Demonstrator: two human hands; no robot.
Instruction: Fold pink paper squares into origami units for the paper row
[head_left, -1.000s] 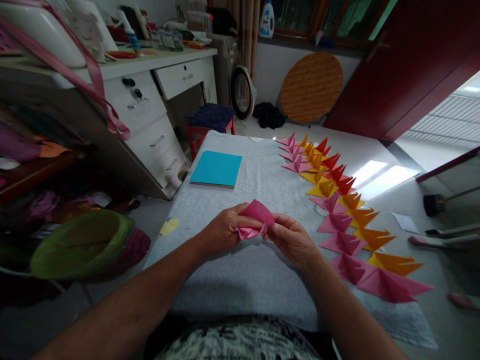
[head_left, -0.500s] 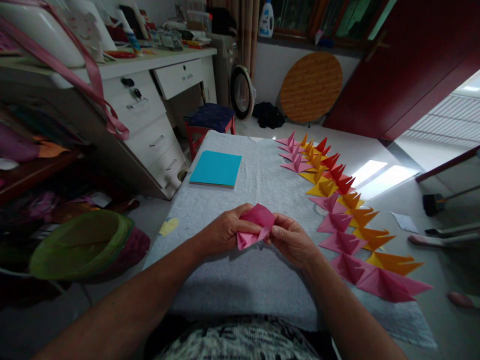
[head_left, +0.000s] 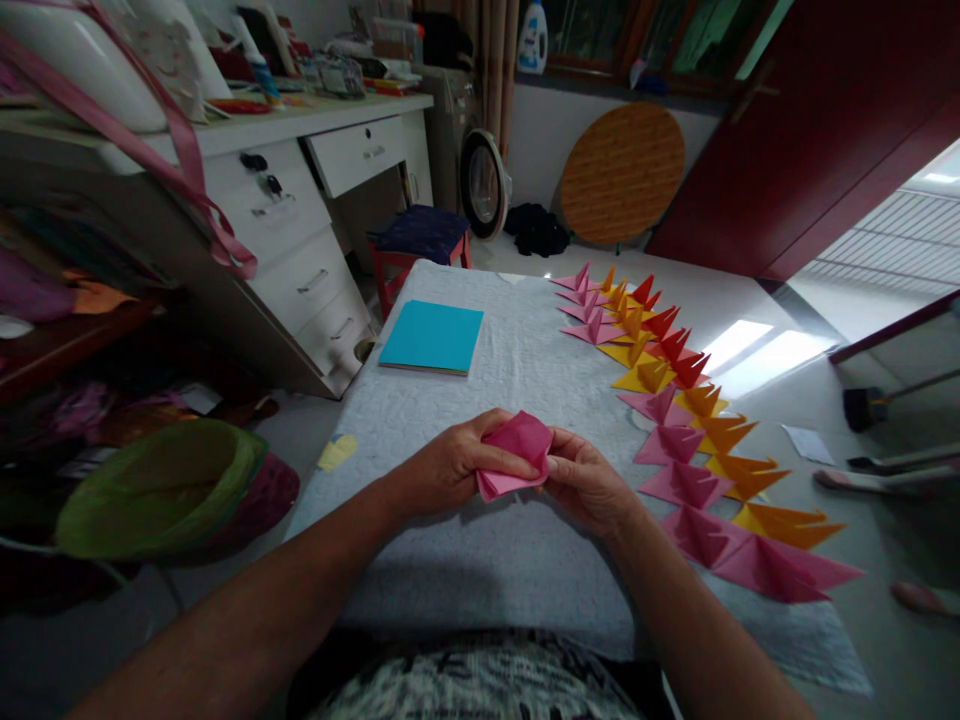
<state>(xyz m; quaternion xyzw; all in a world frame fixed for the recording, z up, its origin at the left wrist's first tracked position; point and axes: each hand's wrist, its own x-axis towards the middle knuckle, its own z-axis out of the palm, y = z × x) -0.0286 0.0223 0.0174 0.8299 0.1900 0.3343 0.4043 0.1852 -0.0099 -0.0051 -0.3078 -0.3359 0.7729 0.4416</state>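
Observation:
A partly folded sheet of pink origami paper (head_left: 521, 437) is held between my two hands above the cloth-covered table (head_left: 525, 570). My left hand (head_left: 455, 462) grips its left side, with a finger reaching across the paper between the upper flap and the lighter lower layers. At the right corner, my right hand (head_left: 583, 475) pinches the edge between thumb and fingers. Beyond the hands lies a stack of square paper, blue on top (head_left: 433, 338). Rows of folded paper cranes in pink (head_left: 684, 484), orange (head_left: 724, 434) and red (head_left: 688, 369) stand along the table's right side.
A pale yellow patch (head_left: 337, 453) shows at the table's left edge. Left of the table stand a lined waste bin (head_left: 161, 490) and a white desk with drawers (head_left: 300, 250). A stool (head_left: 420, 235) is behind the far left corner. Another person's foot (head_left: 926, 598) shows at right.
The pink paper's upper flap has come down and its loose lower folds have closed into a flatter, squarer shape. Both hands stay in nearly the same place.

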